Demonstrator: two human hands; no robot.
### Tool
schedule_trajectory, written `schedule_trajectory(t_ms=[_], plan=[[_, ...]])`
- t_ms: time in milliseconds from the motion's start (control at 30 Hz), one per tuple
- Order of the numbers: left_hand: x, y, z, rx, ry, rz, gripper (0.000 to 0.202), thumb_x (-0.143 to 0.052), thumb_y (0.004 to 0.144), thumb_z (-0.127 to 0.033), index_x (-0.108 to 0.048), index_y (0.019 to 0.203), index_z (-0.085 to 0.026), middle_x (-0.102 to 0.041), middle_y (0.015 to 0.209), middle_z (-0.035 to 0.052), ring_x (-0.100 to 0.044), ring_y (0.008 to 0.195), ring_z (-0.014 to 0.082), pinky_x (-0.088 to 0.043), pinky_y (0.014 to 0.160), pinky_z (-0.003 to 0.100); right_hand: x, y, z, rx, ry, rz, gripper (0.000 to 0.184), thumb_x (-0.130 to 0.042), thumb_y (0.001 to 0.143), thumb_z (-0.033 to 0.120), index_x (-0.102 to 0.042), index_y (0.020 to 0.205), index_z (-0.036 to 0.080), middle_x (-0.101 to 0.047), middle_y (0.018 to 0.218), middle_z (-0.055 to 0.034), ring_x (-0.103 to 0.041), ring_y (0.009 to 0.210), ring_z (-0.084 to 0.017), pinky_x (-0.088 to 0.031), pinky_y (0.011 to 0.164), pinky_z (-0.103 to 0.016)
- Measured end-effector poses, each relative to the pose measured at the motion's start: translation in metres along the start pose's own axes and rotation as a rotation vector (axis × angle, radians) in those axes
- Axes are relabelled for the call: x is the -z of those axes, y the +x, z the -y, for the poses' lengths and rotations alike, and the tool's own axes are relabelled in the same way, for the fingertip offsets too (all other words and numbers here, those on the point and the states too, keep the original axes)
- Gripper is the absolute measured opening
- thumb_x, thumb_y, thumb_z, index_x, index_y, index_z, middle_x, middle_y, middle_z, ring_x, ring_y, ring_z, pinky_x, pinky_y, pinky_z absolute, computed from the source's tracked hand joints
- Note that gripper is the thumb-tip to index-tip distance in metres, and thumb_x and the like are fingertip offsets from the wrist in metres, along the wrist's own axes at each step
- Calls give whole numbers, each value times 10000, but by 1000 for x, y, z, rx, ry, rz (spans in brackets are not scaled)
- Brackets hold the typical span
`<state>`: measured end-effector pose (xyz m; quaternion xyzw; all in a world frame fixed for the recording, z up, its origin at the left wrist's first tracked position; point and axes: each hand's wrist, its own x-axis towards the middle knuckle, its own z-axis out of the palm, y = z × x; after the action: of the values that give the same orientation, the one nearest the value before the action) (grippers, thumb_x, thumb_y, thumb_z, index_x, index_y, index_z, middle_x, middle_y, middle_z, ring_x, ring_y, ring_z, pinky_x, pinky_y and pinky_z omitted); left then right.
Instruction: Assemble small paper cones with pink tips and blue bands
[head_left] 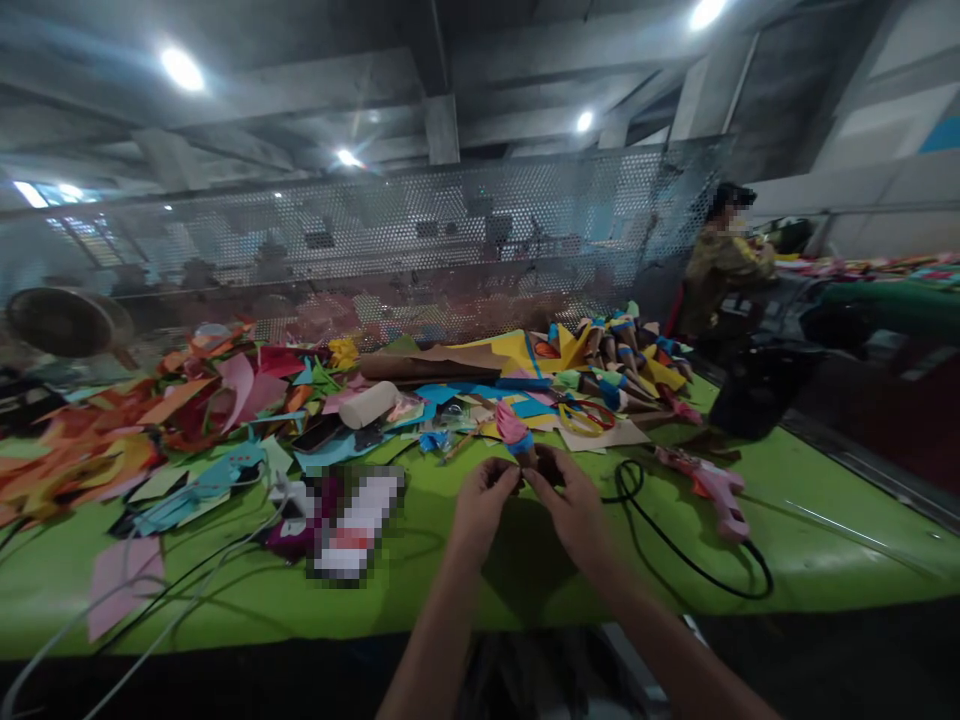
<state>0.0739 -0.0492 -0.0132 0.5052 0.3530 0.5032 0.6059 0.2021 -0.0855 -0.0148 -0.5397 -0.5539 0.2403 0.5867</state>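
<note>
A small paper ice cream cone [513, 428], with a pink swirled top and a blue band, stands upright between my hands over the green table. My left hand [486, 492] pinches its lower part from the left. From the right, the fingers of my right hand [561, 490] close on the same part. The fingers mostly hide the brown lower end. A pink glue gun [716, 492] lies to the right of my hands, its black cord [679, 555] looping toward them. Yellow-handled scissors [586, 418] lie just behind my right hand.
Coloured paper scraps [217, 395] heap along the table's left and back. Several finished-looking paper cones [619, 350] pile at the back right. A phone-like pixelated object [356, 525] and a power strip [296, 530] with cables lie left. Another person [724, 265] works at far right.
</note>
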Motion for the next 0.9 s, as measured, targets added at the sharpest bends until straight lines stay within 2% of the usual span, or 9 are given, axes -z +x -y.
schedule_trajectory(t_ms=[133,333,700,900], plan=[[0,1,1,-9,-3,-1,273,-749,689,-406,-646,745,-160,-596,670,-9,-509,652,126,-399,664,259,1,2,0,-58,106,52,330,-601,856,431,-610,1114,225,-695,1047,-74,-645,946,-255,-503,856,-400],[1,1,1,-29,32,13,255,-747,699,-381,-662,778,-155,-633,726,9,-541,708,142,-418,705,272,0,3,1,-93,188,37,350,-646,817,436,-621,1090,218,-701,1051,-67,-644,990,-255,-494,903,-407],[-3,-2,-5,3,-66,-10,257,-769,645,-366,-621,710,-166,-571,645,-21,-491,631,114,-403,646,250,-1,4,-1,-151,315,97,415,-684,785,504,-620,1092,234,-714,1025,-64,-659,966,-259,-518,887,-412],[-4,-4,-8,17,-42,-22,292,-759,663,-425,-652,736,-164,-614,689,6,-538,668,131,-428,671,262,0,4,0,-173,335,90,459,-705,765,522,-617,1108,230,-712,1012,-67,-660,962,-262,-518,879,-412]])
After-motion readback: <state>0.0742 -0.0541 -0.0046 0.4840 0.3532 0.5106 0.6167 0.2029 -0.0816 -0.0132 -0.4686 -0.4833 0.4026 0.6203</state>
